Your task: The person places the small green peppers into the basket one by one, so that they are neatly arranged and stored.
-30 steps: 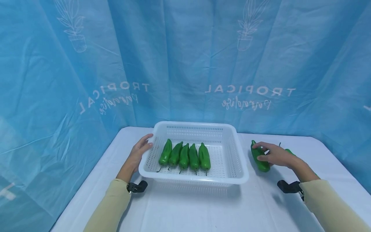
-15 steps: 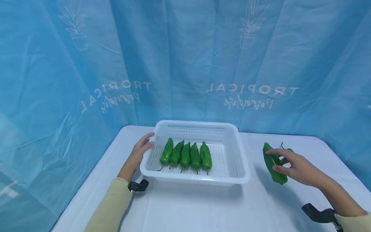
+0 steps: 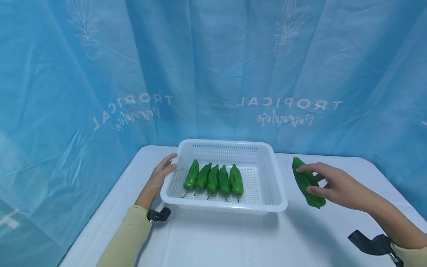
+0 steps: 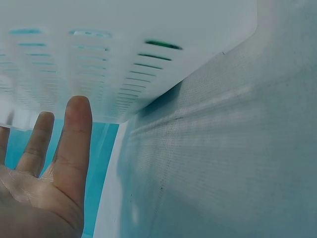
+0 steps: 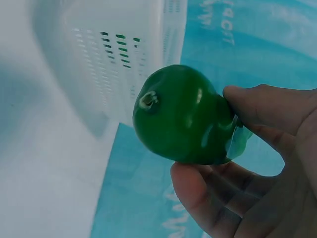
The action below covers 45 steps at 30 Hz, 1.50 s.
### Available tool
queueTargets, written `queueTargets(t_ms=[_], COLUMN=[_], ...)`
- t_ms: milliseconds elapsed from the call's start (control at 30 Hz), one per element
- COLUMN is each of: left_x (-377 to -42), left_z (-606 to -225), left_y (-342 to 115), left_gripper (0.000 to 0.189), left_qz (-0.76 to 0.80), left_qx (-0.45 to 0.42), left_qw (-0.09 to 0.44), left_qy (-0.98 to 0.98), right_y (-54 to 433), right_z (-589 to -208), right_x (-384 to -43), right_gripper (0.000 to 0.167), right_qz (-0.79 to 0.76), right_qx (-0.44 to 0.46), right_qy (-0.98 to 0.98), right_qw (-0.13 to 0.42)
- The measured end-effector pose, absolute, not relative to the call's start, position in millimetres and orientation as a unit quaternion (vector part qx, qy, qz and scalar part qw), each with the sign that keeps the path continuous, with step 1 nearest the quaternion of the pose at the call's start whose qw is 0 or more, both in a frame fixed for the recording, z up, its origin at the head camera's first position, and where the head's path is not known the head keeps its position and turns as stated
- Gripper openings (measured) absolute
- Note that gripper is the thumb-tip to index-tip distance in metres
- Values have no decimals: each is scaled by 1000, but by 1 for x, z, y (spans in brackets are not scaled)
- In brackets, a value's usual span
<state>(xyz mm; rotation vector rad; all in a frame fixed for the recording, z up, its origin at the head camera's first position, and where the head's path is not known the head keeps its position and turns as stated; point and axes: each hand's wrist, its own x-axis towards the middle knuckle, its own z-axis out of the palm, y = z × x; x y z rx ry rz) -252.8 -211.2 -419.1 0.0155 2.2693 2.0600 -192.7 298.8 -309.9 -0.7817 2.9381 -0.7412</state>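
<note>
A white slotted basket (image 3: 220,208) stands on the table, with several green peppers (image 3: 213,180) in a row on its floor. My left hand (image 3: 158,176) touches the basket's left side at the rim; in the left wrist view its fingers (image 4: 74,144) are straight along the outer wall. To the right of the basket, my right hand (image 3: 337,187) pinches a larger green pepper (image 3: 307,185) between thumb and fingers. This pepper hangs above the table, tilted, its blunt end toward me. In the right wrist view a short stem stub shows on that end.
A white cloth covers the table (image 3: 220,241). Blue curtains (image 3: 213,74) with white lettering hang close behind the table and on both sides. The basket's right wall (image 3: 278,178) stands between the held pepper and the row of peppers.
My right hand has moved the pepper rightward and then back a little to the left, now held up. A further pepper seen behind this hand is hidden now. My left hand stays put.
</note>
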Motion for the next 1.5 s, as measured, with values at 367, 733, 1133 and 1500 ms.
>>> queueTargets(t_ms=[367,733,1133,1500], left_x=[-248,-249,-251,-253], left_z=[-426,-426,-421,-421], left_y=[-216,-211,-210,-210], left_gripper=[58,58,57,58], left_qz=[677,679,677,673], left_qx=[2,6,4,4], left_qw=[37,44,32,33], left_qy=[735,733,736,739], right_y=[243,200,177,168], right_z=[-281,-285,-288,-293], right_x=[-221,-242,-257,-264], right_gripper=[46,46,46,48], right_qz=[-203,-208,-176,-157], right_qx=[-312,-351,-356,-355], right_qy=[928,904,903,904], right_qw=[21,131,161,182])
